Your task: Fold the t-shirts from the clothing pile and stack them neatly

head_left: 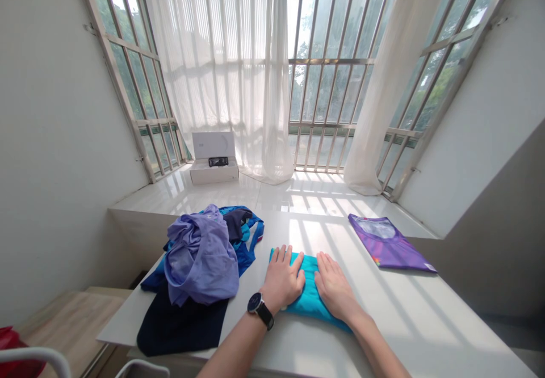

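Observation:
A turquoise garment (310, 295), folded into a compact rectangle, lies on the white table (395, 321). My left hand (283, 276), with a dark watch on its wrist, rests flat on the left part of the cloth, fingers spread. On the right part lies my right hand (334, 287), its fingers stretched out and pointing away from me. Both palms press on the fabric without gripping it. Left of my hands is a heap of rumpled clothes, with a lavender garment (202, 253) on top and a dark navy piece (183, 321) underneath.
A folded purple shirt (392, 244) lies at the table's right. On the window sill stands an open white box (215, 173) with a black object (218, 162) in it. Behind are sheer curtains (221, 71) and barred windows. Something red (17, 352) shows at lower left.

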`<state>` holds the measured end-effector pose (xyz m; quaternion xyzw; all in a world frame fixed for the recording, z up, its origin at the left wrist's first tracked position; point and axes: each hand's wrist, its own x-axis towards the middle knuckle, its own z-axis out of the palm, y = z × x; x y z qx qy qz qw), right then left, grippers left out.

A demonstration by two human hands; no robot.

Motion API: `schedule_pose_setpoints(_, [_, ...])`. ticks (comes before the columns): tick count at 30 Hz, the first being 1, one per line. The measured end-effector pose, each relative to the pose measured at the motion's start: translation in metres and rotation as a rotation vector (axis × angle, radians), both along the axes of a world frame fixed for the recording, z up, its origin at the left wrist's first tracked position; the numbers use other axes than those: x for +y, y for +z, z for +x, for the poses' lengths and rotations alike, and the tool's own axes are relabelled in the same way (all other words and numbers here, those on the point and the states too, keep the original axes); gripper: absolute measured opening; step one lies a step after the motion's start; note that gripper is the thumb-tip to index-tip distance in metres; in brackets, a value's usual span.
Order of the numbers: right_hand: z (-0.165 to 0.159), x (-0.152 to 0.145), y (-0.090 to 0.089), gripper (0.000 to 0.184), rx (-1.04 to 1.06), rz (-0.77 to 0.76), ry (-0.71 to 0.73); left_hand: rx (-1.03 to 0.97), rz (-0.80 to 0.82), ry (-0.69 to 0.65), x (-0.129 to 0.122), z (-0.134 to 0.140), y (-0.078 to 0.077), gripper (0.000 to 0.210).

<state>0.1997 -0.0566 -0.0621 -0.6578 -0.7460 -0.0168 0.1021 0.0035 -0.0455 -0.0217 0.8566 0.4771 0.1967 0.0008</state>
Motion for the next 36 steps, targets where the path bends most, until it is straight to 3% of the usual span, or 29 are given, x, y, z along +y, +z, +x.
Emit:
schedule_pose_setpoints(10, [0.002,0.001,-0.007,0.06,0.005,0.046,0.002,-0.03,0.026,-0.006,0.0,-0.001,-0.001,0.052])
schedule_pose_setpoints(36, [-0.001,-0.003,0.003,0.061,-0.042,0.01,0.01,-0.018,0.008,-0.007,-0.003,-0.001,0.002,0.05])
